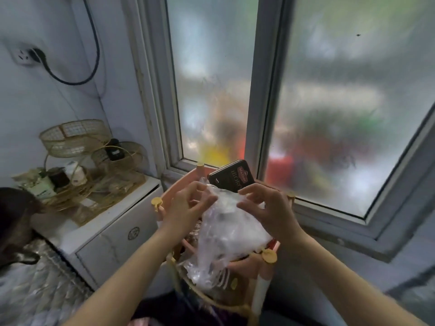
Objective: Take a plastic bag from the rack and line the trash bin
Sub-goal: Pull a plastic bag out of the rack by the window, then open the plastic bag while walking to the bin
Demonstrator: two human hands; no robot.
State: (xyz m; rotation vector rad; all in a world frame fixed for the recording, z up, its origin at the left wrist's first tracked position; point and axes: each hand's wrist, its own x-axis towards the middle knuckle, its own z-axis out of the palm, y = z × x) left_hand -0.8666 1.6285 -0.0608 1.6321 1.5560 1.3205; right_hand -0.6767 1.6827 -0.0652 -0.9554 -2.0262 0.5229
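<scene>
Windowside rack [164, 209] — both hands grip plastic bag [226, 231].

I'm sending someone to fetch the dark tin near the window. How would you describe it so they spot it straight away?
Start at the frosted window and look below its sill to the pink rack with yellow knobs. The dark tin stands on the rack's top tier, just behind the clear plastic bag held in both hands. It is the only dark brown, rounded-corner box there, with a red label.

Frosted window [341, 95] in grey frame ahead, daylight and blurred colours behind. Pale wall [47, 95] at left, with socket [23, 56] and dark cable [91, 43]. Below, white marbled cabinet [110, 234] bearing gold wire baskets [73, 135].
</scene>
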